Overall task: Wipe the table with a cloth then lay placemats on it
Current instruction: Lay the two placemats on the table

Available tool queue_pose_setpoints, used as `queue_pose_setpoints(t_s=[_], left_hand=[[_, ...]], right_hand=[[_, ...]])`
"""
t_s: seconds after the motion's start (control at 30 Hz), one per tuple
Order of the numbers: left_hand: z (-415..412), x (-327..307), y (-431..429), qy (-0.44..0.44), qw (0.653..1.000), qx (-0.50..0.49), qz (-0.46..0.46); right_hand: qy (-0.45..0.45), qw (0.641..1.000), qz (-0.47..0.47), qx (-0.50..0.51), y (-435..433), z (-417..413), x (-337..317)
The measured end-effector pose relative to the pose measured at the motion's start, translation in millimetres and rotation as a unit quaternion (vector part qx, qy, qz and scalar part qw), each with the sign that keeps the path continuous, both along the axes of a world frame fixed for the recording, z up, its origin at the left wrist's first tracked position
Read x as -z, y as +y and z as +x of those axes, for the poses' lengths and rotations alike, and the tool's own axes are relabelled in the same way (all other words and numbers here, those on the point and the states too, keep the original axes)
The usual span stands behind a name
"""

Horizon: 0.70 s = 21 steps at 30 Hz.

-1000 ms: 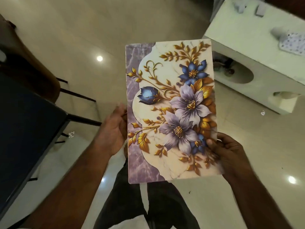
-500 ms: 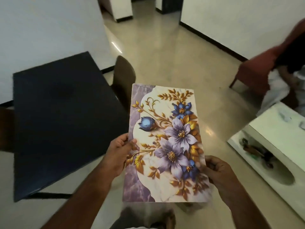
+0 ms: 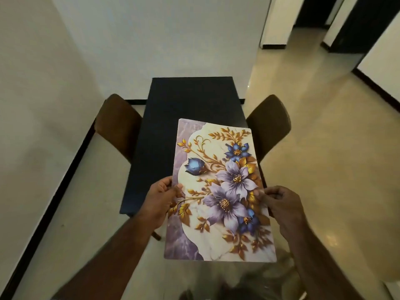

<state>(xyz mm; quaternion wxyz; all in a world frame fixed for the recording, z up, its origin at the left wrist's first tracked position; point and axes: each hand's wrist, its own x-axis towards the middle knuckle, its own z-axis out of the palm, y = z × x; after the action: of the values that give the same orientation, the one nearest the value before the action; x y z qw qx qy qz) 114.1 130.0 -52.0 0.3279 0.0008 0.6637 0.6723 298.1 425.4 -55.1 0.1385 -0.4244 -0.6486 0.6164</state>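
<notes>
A rectangular placemat (image 3: 218,191) printed with purple and blue flowers and gold leaves is held in the air, long side pointing away from me. My left hand (image 3: 160,195) pinches its left edge, thumb on top. My right hand (image 3: 281,204) pinches its right edge. Beyond and partly under the mat stands a dark, bare-topped table (image 3: 186,109), its near end hidden by the mat. No cloth is in view.
A brown chair (image 3: 116,124) stands at the table's left side and another brown chair (image 3: 268,122) at its right. A white wall runs behind the table and along the left. Glossy beige floor (image 3: 324,159) spreads to the right toward dark doorways.
The view has swung round so the dark table now lies straight ahead instead of at the left. Both hands keep their hold on the placemat, which now hangs over the table's near end.
</notes>
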Motion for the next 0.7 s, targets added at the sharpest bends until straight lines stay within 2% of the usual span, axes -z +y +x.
queue_pose_setpoints(t_s=[0.17, 0.33, 0.43, 0.53, 0.7], left_hand=[[-78, 17, -6, 0.013, 0.998, -0.048, -0.027], [-162, 56, 30, 0.051, 0.984, -0.117, -0.124], [-210, 87, 57, 0.036, 0.973, -0.158, -0.165], [-250, 119, 78, 0.013, 0.964, -0.180, -0.197], [-287, 165, 105, 0.025, 0.942, -0.187, -0.276]], right_hand=[[-0.056, 0.996, 0.037, -0.067, 10, -114, 14], [-0.076, 0.994, 0.011, -0.082, 48, -232, 51], [-0.104, 0.989, 0.005, -0.105, 79, -298, 83], [-0.140, 0.983, -0.006, -0.120, 99, -349, 118], [-0.178, 0.971, 0.049, -0.149, 113, -398, 166]])
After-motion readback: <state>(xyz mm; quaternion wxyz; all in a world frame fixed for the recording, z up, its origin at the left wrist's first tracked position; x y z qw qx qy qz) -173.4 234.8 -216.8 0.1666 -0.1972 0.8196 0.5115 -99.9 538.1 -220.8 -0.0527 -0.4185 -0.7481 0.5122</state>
